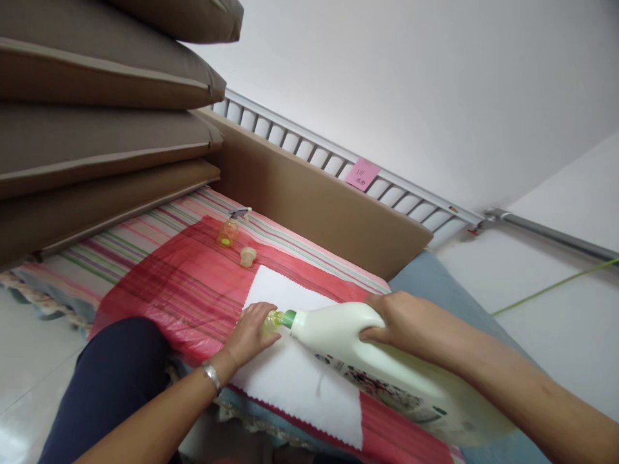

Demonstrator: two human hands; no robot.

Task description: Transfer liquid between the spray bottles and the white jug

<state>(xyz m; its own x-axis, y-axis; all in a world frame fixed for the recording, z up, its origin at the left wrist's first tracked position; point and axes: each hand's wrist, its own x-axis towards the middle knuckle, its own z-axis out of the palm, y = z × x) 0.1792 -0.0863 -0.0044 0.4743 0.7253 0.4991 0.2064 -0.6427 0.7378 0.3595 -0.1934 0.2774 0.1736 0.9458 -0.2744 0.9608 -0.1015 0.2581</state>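
My right hand (399, 322) is closed round the handle of a large pale green jug (333, 328), which looks like a detergent jug. The jug lies tilted, with its green spout (289, 318) pointing left. At the spout, my left hand (251, 332) is closed on a small clear yellowish bottle (272, 322), partly hidden by my fingers. The bottle's neck meets the spout. Under both is a white cloth (329, 393) with zigzag edges. Beyond my left hand stand a pale cap (248, 257) and a small spray bottle (227, 233) with a grey trigger top.
A red translucent sheet (169, 277) covers part of a striped cloth (130, 233). Brown cushions (97, 135) are stacked at left. Behind runs a brown board (309, 200) before a white radiator (290, 143) bearing a pink note (362, 174). A grey pipe (556, 235) crosses at right.
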